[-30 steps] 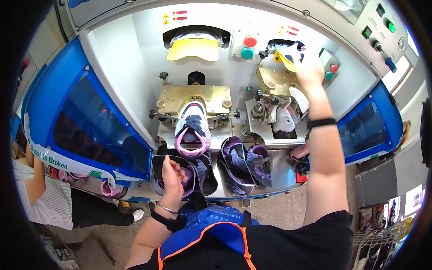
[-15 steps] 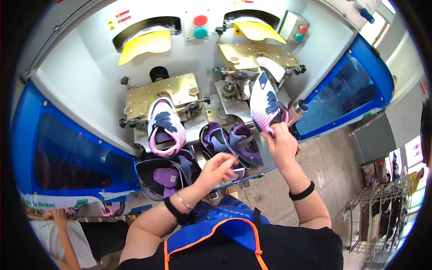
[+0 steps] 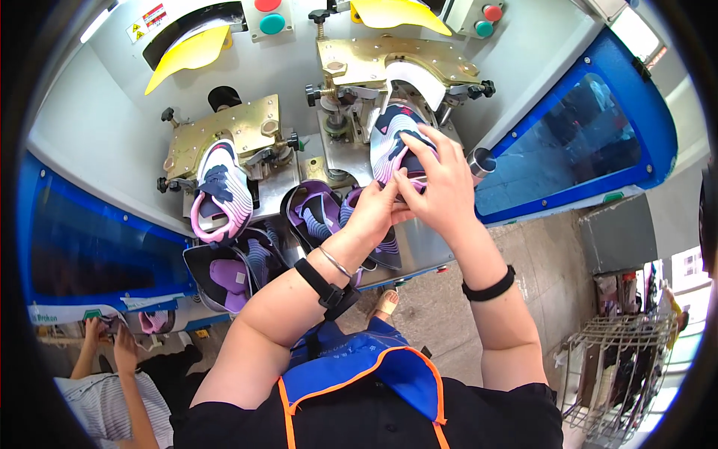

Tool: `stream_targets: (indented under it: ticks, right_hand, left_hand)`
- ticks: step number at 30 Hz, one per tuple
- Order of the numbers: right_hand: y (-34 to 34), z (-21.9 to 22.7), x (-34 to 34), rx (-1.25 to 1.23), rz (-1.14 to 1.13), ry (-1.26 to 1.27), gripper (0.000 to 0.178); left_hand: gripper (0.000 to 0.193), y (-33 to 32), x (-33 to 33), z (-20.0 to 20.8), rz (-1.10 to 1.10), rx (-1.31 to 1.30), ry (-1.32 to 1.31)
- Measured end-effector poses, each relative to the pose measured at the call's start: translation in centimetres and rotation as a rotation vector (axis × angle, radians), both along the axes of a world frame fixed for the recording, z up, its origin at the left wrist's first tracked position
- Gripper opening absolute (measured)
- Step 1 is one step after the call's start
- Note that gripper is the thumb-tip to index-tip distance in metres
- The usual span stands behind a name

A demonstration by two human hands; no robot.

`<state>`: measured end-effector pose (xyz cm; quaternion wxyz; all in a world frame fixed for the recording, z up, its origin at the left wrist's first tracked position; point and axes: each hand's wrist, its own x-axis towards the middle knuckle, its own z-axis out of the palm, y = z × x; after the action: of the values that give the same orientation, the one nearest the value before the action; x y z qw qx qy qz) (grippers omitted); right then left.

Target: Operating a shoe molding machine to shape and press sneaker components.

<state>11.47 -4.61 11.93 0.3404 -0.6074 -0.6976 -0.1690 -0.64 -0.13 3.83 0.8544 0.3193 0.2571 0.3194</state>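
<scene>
A white, purple and navy shoe upper (image 3: 390, 138) sits at the right-hand press, its toe under the white curved piece (image 3: 419, 84) below the brass plate (image 3: 351, 60). My left hand (image 3: 374, 211) pinches its near, heel end. My right hand (image 3: 443, 183) grips the upper's right side, fingers bent over the opening and partly hiding it. On the left-hand press, a matching white and pink upper (image 3: 224, 194) rests toe-in against another brass plate (image 3: 243, 123). Dark purple uppers (image 3: 307, 206) stand on the metal ledge between the stations.
A black and purple upper (image 3: 228, 278) lies at the ledge's left end. Yellow guards (image 3: 191, 58) and push buttons (image 3: 272, 24) are above. A capped bottle (image 3: 481, 162) stands right, beside a blue door (image 3: 576, 142). Another person's hands (image 3: 112, 337) work lower left; a wire rack (image 3: 621, 359) stands lower right.
The shoe upper has moved left and away from me, into the right-hand press. My left hand has come up to its heel end beside my right hand. The view has shifted.
</scene>
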Motion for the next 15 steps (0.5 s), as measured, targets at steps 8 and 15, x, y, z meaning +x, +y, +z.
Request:
stream_targets:
  ticks: [8, 15]
  right_hand:
    - [3.6, -1.6, 3.2, -0.320, 0.098, 0.139, 0.040]
    - [4.8, -1.6, 4.4, -0.314, 0.154, 0.157, 0.038]
  left_hand:
    - [0.047, -1.4, 2.8, 0.5, 0.138, -0.085, 0.038]
    - [0.044, -1.0, 3.6, 1.7, 0.149, -0.079, 0.099]
